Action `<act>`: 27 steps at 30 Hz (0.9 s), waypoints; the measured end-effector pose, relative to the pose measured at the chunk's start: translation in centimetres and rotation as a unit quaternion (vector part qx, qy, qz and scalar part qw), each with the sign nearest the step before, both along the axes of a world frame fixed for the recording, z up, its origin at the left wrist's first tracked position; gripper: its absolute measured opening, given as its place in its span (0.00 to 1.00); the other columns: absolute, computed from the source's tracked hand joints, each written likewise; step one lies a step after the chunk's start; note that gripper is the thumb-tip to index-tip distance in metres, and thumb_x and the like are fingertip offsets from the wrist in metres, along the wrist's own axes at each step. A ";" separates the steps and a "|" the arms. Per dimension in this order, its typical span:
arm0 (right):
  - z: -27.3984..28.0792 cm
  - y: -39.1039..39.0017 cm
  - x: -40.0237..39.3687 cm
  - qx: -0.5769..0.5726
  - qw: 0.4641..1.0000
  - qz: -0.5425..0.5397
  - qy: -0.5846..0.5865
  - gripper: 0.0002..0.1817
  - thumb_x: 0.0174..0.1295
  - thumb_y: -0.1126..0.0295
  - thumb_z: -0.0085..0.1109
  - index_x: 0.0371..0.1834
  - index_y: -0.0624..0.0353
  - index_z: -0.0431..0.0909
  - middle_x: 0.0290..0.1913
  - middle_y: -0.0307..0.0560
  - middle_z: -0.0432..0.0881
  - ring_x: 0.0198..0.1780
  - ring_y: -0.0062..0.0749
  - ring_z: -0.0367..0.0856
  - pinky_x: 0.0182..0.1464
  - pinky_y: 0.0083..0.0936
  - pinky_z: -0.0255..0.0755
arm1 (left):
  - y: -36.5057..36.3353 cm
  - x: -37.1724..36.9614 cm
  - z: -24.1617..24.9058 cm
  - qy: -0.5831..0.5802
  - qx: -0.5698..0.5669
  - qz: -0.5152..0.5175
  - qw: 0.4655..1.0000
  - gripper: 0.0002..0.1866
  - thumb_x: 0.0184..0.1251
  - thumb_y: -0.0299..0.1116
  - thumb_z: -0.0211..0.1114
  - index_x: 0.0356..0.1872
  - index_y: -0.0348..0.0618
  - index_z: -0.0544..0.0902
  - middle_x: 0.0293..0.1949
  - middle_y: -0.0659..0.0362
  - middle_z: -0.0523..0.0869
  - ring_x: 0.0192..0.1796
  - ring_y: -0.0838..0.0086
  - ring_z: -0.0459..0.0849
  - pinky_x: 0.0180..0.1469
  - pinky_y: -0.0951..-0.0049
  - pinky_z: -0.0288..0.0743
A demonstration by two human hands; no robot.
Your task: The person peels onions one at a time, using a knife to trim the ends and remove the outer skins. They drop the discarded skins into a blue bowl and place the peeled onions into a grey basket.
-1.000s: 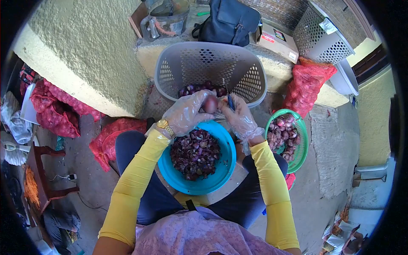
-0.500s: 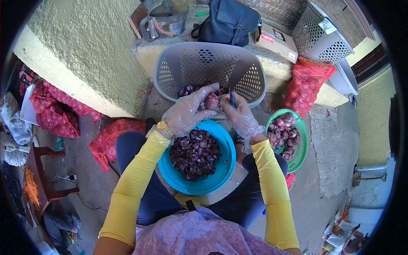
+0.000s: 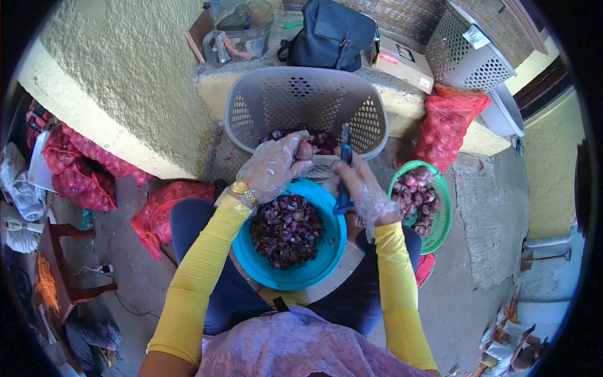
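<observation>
- From the head view, our left hand (image 3: 270,166) is closed on an onion (image 3: 304,151), held just over the near rim of the grey basket (image 3: 314,103).
- Our right hand (image 3: 364,185) grips a blue tool (image 3: 345,147) that stands almost upright, its narrow end toward the far side. We hold the two hands apart, with a small gap between onion and tool.
- Below our hands sits the blue basin (image 3: 337,239), between our knees. Its far rim runs close under our left wrist, and loose skins and onions (image 3: 289,229) lie in its middle, leaving a bare band inside the right edge.
- The grey basket has high walls left, right and far, so our room over it is from the near side and from above; we see more onions (image 3: 276,134) low inside.
- To the right, just beyond our right wrist, is the green basket (image 3: 448,207) of onions, with a strip of floor (image 3: 496,220) between it and the right wall (image 3: 553,176).
- Far right, a red sack (image 3: 446,129) stands against the ledge (image 3: 392,94), which carries a box (image 3: 402,66) and a black bag (image 3: 336,34).
- Left, the rough wall (image 3: 119,81) slants close to the grey basket.
</observation>
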State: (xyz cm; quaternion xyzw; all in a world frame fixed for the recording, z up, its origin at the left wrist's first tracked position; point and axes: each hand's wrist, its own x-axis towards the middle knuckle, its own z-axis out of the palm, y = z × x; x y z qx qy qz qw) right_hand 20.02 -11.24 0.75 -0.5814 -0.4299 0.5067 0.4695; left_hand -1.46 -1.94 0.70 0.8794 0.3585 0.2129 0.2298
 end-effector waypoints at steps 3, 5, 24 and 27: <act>-0.6 -2.3 -2.1 0.065 0.997 0.005 0.042 0.19 0.79 0.67 0.55 0.69 0.59 0.72 0.42 0.34 0.78 0.32 0.16 0.77 0.34 0.24 0.75 | -0.4 0.3 -0.2 -0.019 0.034 0.012 0.999 0.27 0.71 0.39 0.70 0.66 0.39 0.72 0.43 0.42 0.88 0.49 0.42 0.87 0.51 0.45 0.78; 0.9 -4.0 -3.9 -0.005 0.999 -0.039 -0.025 0.22 0.78 0.73 0.53 0.72 0.61 0.69 0.41 0.46 0.84 0.31 0.32 0.85 0.37 0.35 0.80 | -0.5 0.5 -0.3 -0.017 0.030 0.010 0.999 0.27 0.71 0.38 0.70 0.66 0.39 0.73 0.43 0.43 0.89 0.49 0.43 0.87 0.51 0.46 0.79; -2.9 -5.0 -6.2 0.087 0.856 -0.020 -0.509 0.20 0.79 0.71 0.51 0.69 0.68 0.72 0.42 0.59 0.88 0.38 0.43 0.89 0.29 0.40 0.75 | -0.7 1.4 -0.9 -0.036 0.033 -0.026 0.998 0.28 0.68 0.31 0.71 0.66 0.37 0.71 0.46 0.49 0.88 0.48 0.47 0.86 0.50 0.49 0.78; -4.3 -4.6 -5.9 0.017 0.785 0.046 -0.618 0.20 0.79 0.71 0.48 0.67 0.69 0.76 0.51 0.53 0.88 0.48 0.37 0.88 0.43 0.34 0.81 | -0.6 1.9 -1.8 -0.068 0.037 -0.015 0.997 0.28 0.68 0.31 0.71 0.66 0.38 0.71 0.45 0.50 0.88 0.48 0.48 0.87 0.51 0.50 0.79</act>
